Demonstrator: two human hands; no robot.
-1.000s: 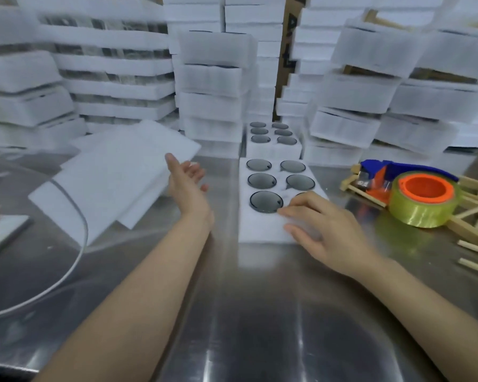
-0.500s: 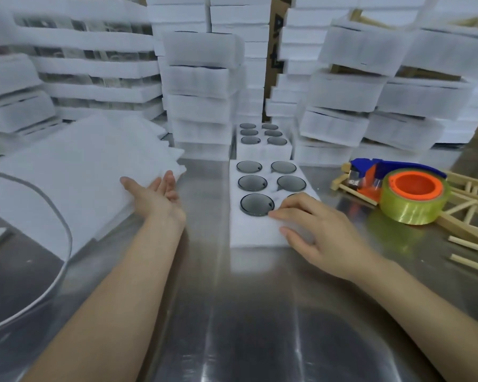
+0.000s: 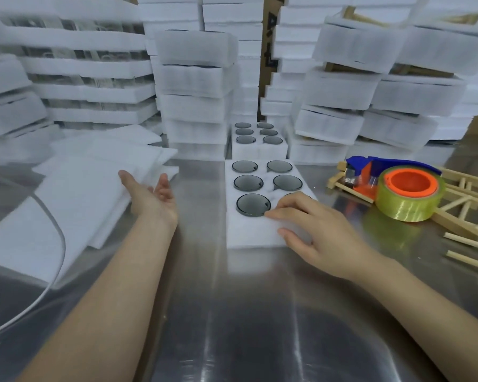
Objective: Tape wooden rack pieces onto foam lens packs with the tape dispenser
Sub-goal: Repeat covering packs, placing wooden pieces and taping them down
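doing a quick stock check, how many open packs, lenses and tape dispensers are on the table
open packs: 2
lenses: 12, 6 per pack, one mostly under the right hand
tape dispensers: 1
total: 15

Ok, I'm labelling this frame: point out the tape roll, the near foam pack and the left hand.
tape roll (image 3: 406,209): head view, yellow outer wall.
near foam pack (image 3: 249,233): head view, bare front part.
left hand (image 3: 149,198): head view, upturned palm.
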